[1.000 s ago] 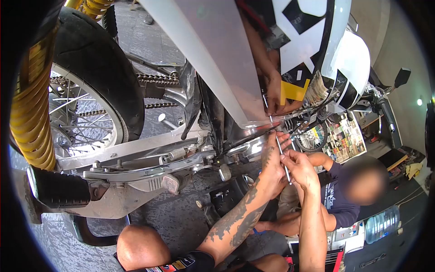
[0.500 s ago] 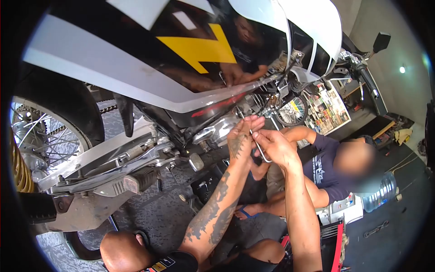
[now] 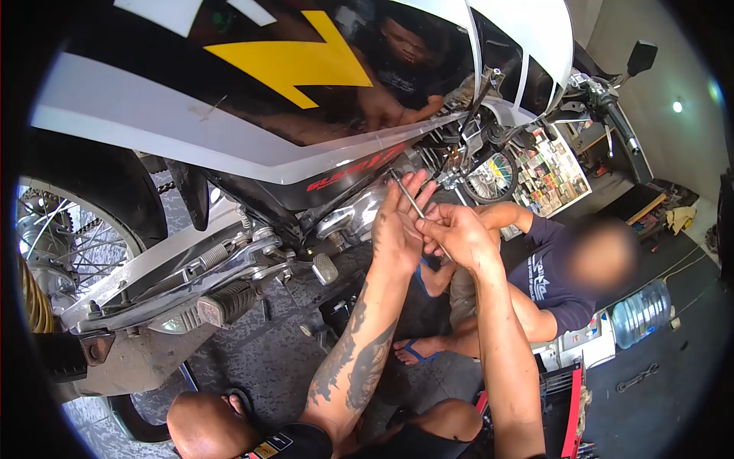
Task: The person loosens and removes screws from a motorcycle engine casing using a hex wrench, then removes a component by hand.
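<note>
A thin metal rod (image 3: 414, 203) slants in front of the motorcycle's engine (image 3: 365, 218). My right hand (image 3: 460, 239) is closed, pinching its lower part between thumb and fingers. Beside it, my left hand (image 3: 399, 222), on the tattooed arm, is turned palm up with its fingers stretched out. The rod crosses those fingers, and its upper tip comes close to the black side cover with red lettering (image 3: 355, 170). The fingers of my right hand partly hide the rod's lower end.
The motorcycle's bodywork (image 3: 229, 145) fills the upper left, above a footpeg (image 3: 324, 269). A co-worker (image 3: 547, 283) sits opposite on the right. Beyond are a water bottle (image 3: 641, 315), a wrench (image 3: 637, 378) on the floor and a red-edged case (image 3: 572, 413).
My left fingers have spread and the hand has shifted slightly left and up. The rod shows more of its length across them. Its bent lower end, seen before, is now hidden.
</note>
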The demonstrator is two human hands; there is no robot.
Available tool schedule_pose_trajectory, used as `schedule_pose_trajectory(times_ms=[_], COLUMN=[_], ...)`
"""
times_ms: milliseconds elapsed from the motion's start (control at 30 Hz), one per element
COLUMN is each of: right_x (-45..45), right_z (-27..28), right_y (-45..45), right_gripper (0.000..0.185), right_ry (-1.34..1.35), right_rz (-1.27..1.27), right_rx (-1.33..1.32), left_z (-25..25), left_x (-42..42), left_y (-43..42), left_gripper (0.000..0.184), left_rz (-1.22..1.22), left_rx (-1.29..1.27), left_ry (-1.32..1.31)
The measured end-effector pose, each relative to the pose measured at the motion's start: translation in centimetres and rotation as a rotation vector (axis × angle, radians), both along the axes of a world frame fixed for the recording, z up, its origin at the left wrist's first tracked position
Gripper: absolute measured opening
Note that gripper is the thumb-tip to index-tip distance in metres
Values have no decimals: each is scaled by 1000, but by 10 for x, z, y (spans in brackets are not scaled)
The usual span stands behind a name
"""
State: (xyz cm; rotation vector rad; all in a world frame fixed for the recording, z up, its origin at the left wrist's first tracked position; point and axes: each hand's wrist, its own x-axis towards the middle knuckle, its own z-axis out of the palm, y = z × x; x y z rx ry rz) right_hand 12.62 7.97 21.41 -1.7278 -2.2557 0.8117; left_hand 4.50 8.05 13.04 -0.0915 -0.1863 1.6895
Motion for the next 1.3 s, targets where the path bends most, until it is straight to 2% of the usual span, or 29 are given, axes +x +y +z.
schedule_pose_trajectory(times_ms=[100, 167, 267, 367, 433, 500, 633, 700, 767, 900, 967, 1100, 1300], right_x=[-9, -11, -12, -13, -8, -8, -6, -5, -11, -15, -9, -15, -12], right_z=[6, 5, 4, 0, -4, -3, -3, -2, 0, 1, -3, 2, 0], right_y=[-5, -7, -11, -15, -11, -11, 0, 4, 2, -7, -3, -5, 9], right_gripper=[16, 17, 18, 19, 21, 25, 15, 14, 11, 12, 11, 23, 16], right_ry=[-14, -33, -45, -69, 54, 54, 42, 34, -46, -26, 100, -38, 13], right_rz=[-65, -67, -59, -20, -28, -15, -5, 21, -27, -39, 8, -6, 23], right_rx=[27, 67, 102, 157, 76, 89, 105, 114, 176, 165, 14, 35, -19], left_z=[9, 5, 9, 13, 11, 11, 10, 14, 14, 13, 12, 13, -2], left_x=[-7, 1, 3, 7, 7, 5, 4, 6, 11, 8, 8, 4, -1], left_y=[4, 9, 8, 11, 11, 11, 3, -4, 0, 3, 7, 7, 10], left_gripper=[40, 36, 29, 32, 35, 37, 39, 38, 36, 32, 31, 29, 37], left_rz=[-111, -97, -16, 146, 183, 217, 161, 100, 152, 171, 185, 216, 169], left_rx=[-141, -171, -251, -315, -299, -276, -176, -262, -276, -293, -274, -291, -202], left_ry=[-56, -74, 18, 136, 185, 233, 247, 187, 145, 105, 106, 192, 417])
